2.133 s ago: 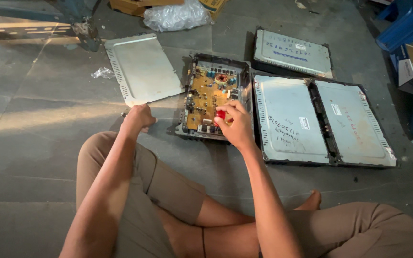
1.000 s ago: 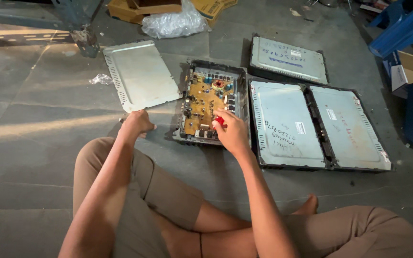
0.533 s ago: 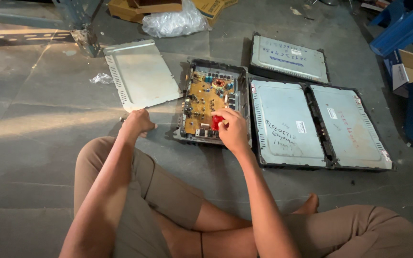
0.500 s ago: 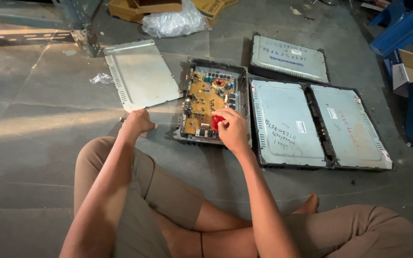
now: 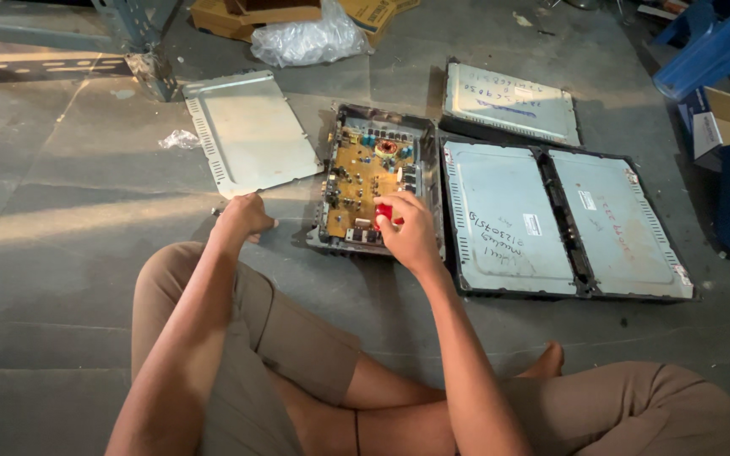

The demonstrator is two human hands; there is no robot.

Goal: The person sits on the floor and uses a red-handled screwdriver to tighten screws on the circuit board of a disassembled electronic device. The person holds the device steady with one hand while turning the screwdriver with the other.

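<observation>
Right hand (image 5: 407, 235) grips a red tool (image 5: 384, 212) over the open circuit box (image 5: 373, 177); left hand (image 5: 245, 216) fisted on floor.

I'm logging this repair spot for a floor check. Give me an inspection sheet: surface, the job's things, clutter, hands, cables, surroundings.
Surface: grey tiled floor, dusty, a band of sunlight across it.
Job's things: open case with a yellow circuit board; removed metal cover lying flat to its left.
Clutter: three closed units on the right and behind; a paper scrap; a plastic bag.
Hands: right hand grips a red-handled tool over the board's near edge; left hand closed, resting on the floor beside the case.
Cables: nothing seen.
Surroundings: cardboard boxes, a metal frame, a blue plastic stool.
</observation>
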